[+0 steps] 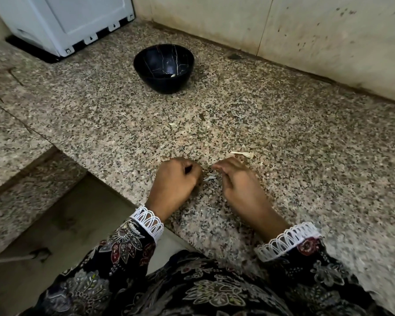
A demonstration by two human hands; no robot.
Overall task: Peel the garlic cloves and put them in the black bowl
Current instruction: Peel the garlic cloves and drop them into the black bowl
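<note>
Speckled worktop (283, 124): our left hand (177, 179) and right hand (235, 181), fingers curled, pinch a garlic clove (209, 178) between them; black bowl (163, 68) lies far, straight ahead.

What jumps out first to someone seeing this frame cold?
The two hands, left and right, curled close together at the near counter edge, with pale garlic skin bits between them; what they hold is hidden. Next, the black bowl standing alone farther back, with one pale piece inside. A white appliance fills the far left corner.
</note>
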